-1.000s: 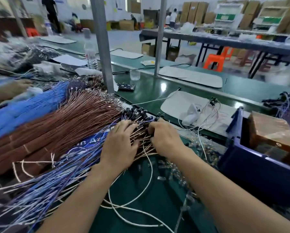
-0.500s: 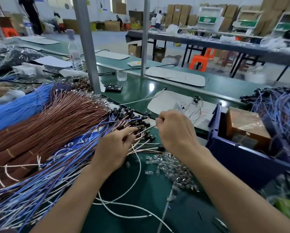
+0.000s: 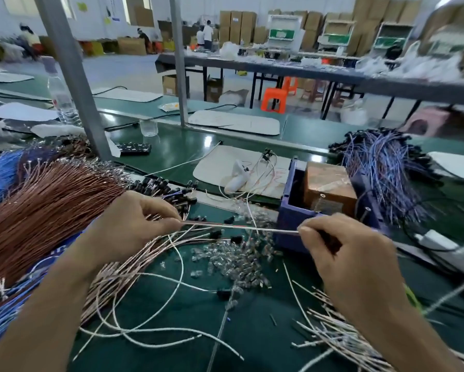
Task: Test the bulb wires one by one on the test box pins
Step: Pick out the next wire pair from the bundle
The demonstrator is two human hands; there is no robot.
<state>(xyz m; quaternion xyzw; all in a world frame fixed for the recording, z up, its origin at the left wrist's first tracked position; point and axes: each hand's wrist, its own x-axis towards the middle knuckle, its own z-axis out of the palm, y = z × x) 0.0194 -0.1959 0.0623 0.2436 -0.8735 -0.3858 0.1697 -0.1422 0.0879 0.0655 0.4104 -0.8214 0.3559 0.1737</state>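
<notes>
Left hand (image 3: 128, 226) is pinching one end of a single bulb wire (image 3: 238, 228) between thumb and forefinger. Right hand (image 3: 351, 259) is pinching the other end, fingers curled round it. Both grips are clenched on this one wire and nothing else.

The wire is running taut and nearly level between the hands, lifted off the bench (image 3: 225, 339), just in front of the blue tray (image 3: 285, 226). My reading is that drawing it straight is freeing it from the tangle, so only one lead is going to the tester.

The test box (image 3: 330, 187), brown and taped, is sitting inside the tray just beyond the right hand. It is probably kept on that side so the wire end is travelling only a short way. Its pins are too small to make out. The wire is not touching the box.

The copper-brown bundle (image 3: 50, 210) is lying fanned at left, with black sockets (image 3: 166, 186) pointing toward the middle. It looks like stock waiting within the left hand's reach. Loose glass bulbs (image 3: 238, 261) are heaped on the bench under the stretched wire.

Pale wires (image 3: 332, 342) are lying scattered by the right forearm. They may be the finished lot, but I cannot tell. A blue-violet bundle (image 3: 386, 167) is resting behind the tray.

Judging by the stock, plenty of wires are waiting.
</notes>
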